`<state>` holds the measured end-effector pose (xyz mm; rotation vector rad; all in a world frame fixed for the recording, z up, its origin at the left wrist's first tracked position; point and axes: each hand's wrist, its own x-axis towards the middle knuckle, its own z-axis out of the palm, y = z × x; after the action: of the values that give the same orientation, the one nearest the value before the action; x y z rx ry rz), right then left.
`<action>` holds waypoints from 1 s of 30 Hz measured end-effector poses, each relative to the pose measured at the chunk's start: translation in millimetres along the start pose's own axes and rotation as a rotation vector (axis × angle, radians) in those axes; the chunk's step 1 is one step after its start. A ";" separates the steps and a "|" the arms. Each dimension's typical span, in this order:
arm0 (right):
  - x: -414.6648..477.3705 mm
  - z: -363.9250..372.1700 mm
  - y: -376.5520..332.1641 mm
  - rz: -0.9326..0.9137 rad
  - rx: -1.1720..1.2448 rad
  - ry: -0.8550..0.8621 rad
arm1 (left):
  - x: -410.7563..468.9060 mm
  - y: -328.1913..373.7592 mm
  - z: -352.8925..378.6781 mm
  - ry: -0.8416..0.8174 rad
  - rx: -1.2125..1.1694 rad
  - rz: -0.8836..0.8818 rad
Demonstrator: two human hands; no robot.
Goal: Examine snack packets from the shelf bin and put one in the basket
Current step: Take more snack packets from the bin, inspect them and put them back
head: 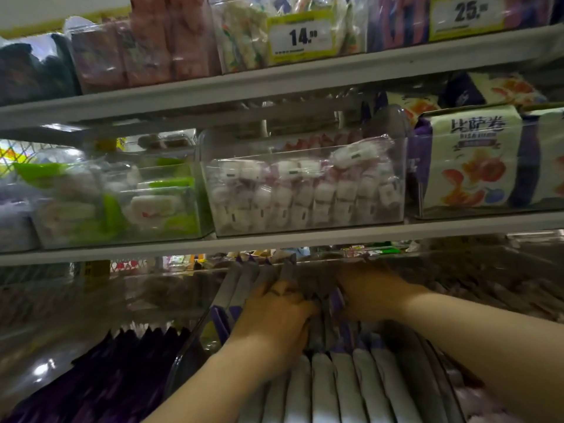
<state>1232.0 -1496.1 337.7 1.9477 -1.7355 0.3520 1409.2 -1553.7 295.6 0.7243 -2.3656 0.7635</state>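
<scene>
A clear shelf bin (189, 340) on the lowest visible shelf holds several upright white and purple snack packets (329, 389) packed in a row. Both of my hands are inside it. My left hand (271, 325) presses its fingers down among the packets near the middle of the row. Just to its right, my right hand (369, 294) reaches deeper, its fingers buried between packets at the back. Whether either hand has closed on one packet is hidden by the packets. No basket is in view.
Dark purple packets (122, 377) fill the bin to the left. The shelf above carries clear bins of small white wrapped sweets (305, 190), green-wrapped snacks (122, 203) and purple-and-cream boxes (476, 160). Yellow price tags (300, 36) hang on the top shelf.
</scene>
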 end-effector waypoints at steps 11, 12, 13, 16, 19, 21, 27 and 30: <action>-9.9 -34.9 31.6 0.087 0.010 -0.325 | -9.0 -1.7 2.7 0.082 0.115 0.106; -8.6 -34.7 30.5 0.114 -0.008 -0.376 | -9.7 -1.4 2.7 0.106 0.102 0.118; -5.8 -35.3 28.7 0.143 -0.040 -0.420 | -9.9 -0.5 2.6 0.124 0.090 0.125; 1.2 -40.5 21.0 0.171 -0.101 -0.509 | -11.2 1.5 3.0 0.141 0.100 0.125; 0.2 -41.3 14.9 0.123 -0.100 -0.501 | -14.1 0.6 3.3 0.158 0.114 0.124; -5.3 -38.4 13.4 0.109 -0.085 -0.447 | -15.0 -0.8 3.7 0.171 0.106 0.118; -20.4 -38.2 14.4 0.143 -0.070 -0.326 | -16.1 -1.8 5.1 0.189 0.108 0.123; -24.4 -32.8 7.7 0.142 -0.129 -0.212 | -15.5 -3.4 8.3 0.198 0.111 0.123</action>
<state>1225.2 -1458.6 354.4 1.8296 -1.9848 0.0815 1419.6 -1556.6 281.3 0.5243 -2.2171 0.9794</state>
